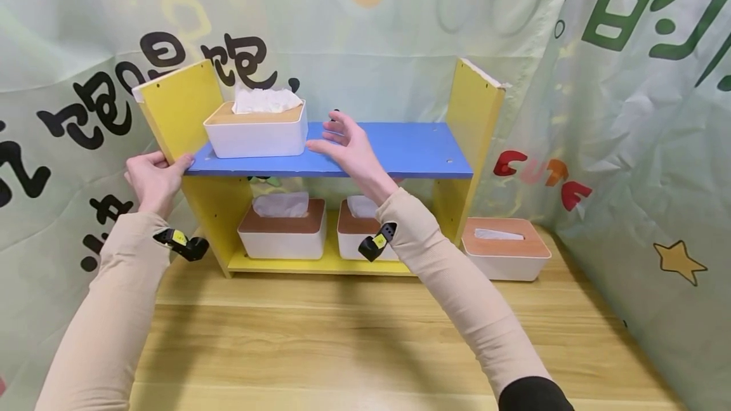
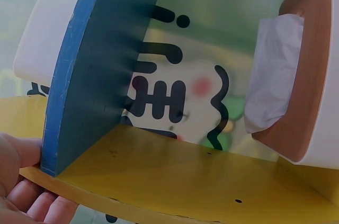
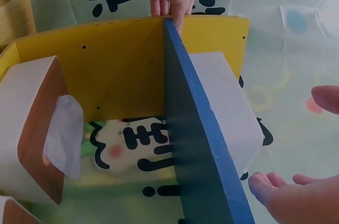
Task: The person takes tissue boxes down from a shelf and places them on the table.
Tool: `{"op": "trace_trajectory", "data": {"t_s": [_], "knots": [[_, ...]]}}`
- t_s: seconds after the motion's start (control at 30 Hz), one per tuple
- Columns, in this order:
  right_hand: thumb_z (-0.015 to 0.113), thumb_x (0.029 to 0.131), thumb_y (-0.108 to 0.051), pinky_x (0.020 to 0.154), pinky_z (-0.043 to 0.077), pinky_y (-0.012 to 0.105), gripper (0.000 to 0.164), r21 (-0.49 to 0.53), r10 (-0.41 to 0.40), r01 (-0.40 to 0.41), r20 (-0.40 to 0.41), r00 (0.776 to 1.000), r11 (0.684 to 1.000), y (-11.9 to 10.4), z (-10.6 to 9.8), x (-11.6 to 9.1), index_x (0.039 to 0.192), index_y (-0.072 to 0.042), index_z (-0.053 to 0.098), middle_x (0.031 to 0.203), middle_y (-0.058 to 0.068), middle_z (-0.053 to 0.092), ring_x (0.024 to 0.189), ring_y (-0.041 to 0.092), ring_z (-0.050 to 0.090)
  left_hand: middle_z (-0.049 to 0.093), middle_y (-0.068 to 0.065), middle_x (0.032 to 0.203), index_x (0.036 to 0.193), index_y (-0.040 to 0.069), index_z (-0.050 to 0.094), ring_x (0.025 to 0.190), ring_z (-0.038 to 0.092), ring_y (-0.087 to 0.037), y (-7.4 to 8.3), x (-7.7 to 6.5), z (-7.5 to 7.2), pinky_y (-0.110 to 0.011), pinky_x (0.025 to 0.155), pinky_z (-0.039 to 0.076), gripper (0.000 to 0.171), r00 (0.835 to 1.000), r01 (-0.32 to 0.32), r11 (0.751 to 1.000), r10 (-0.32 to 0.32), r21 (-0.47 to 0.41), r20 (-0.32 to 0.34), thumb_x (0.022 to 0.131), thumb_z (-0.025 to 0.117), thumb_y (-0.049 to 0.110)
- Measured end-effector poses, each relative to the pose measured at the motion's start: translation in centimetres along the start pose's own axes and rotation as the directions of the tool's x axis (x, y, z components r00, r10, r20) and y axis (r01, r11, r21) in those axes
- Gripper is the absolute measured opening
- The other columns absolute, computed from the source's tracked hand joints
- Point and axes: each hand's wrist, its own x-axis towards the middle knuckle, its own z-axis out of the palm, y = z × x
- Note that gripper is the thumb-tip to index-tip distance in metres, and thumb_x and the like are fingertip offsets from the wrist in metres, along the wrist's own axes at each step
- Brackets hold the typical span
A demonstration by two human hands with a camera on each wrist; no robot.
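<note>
My left hand (image 1: 153, 177) grips the left yellow side panel (image 1: 181, 103) of a small shelf unit. Its thumb lies at the blue board's (image 2: 53, 139) front corner, and the fingers (image 2: 39, 200) curl round the panel's outside. On the left part of that board stands a white tissue box (image 1: 257, 135) with a wood-coloured lid and tissue sticking out. Just right of this box, my right hand (image 1: 355, 152) hovers above the board with thumb and fingers apart, holding nothing. A small gap separates it from the box (image 3: 225, 105) in the right wrist view.
Two more tissue boxes (image 1: 282, 240) (image 1: 349, 236) stand on the yellow bottom board; my right forearm partly covers the right one. Outside the unit, another tissue box (image 1: 505, 265) sits on the wooden table (image 1: 285, 335). A printed cloth (image 1: 622, 144) hangs behind and at both sides.
</note>
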Motion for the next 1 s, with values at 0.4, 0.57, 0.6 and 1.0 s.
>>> {"op": "trace_trajectory", "data": {"t_s": [0.4, 0.57, 0.6, 1.0], "knots": [[0.077, 0.087, -0.019, 0.118, 0.040, 0.039, 0.088, 0.022, 0.060, -0.061, 0.023, 0.998, 0.998, -0.2, 1.8, 2.2, 0.159, -0.012, 0.026, 0.159, 0.010, 0.040, 0.146, 0.023, 0.042, 0.042, 0.036, 0.042, 0.134, 0.002, 0.061, 0.140, 0.028, -0.019, 0.1, 0.0, -0.1, -0.034, 0.121, 0.013, 0.056, 1.000, -0.008, 1.000, 0.008, -0.009, 0.001, 0.088, 0.076, 0.031], [0.080, 0.085, -0.018, 0.120, 0.037, 0.038, 0.092, 0.029, 0.086, -0.086, -0.011, 0.996, 0.996, 0.1, 2.4, 3.4, 0.159, -0.011, 0.026, 0.160, 0.012, 0.039, 0.146, 0.024, 0.041, 0.042, 0.036, 0.043, 0.133, 0.002, 0.061, 0.124, 0.031, -0.009, 0.0, 0.0, 0.0, -0.034, 0.120, 0.015, 0.055, 1.000, -0.011, 1.000, 0.011, 0.005, 0.006, 0.088, 0.076, 0.032], [0.080, 0.085, -0.018, 0.120, 0.037, 0.037, 0.092, 0.029, 0.092, -0.092, -0.017, 0.996, 0.995, 0.2, 2.5, 3.7, 0.159, -0.010, 0.026, 0.160, 0.012, 0.039, 0.146, 0.024, 0.041, 0.042, 0.036, 0.043, 0.133, 0.003, 0.062, 0.121, 0.029, -0.007, 0.0, 0.0, 0.0, -0.035, 0.119, 0.016, 0.055, 1.000, -0.011, 1.000, 0.011, 0.011, 0.007, 0.088, 0.076, 0.032], [0.082, 0.082, -0.017, 0.122, 0.033, 0.033, 0.100, -0.033, 0.152, -0.153, -0.026, 0.988, 0.988, 0.3, 3.3, 6.8, 0.160, -0.008, 0.021, 0.164, 0.007, 0.032, 0.150, 0.022, 0.036, 0.044, 0.035, 0.044, 0.134, 0.002, 0.060, 0.128, 0.027, -0.010, 0.0, 0.0, 0.0, -0.033, 0.122, 0.014, 0.058, 1.000, 0.002, 1.000, -0.002, -0.012, 0.019, 0.088, 0.076, 0.033]]}}
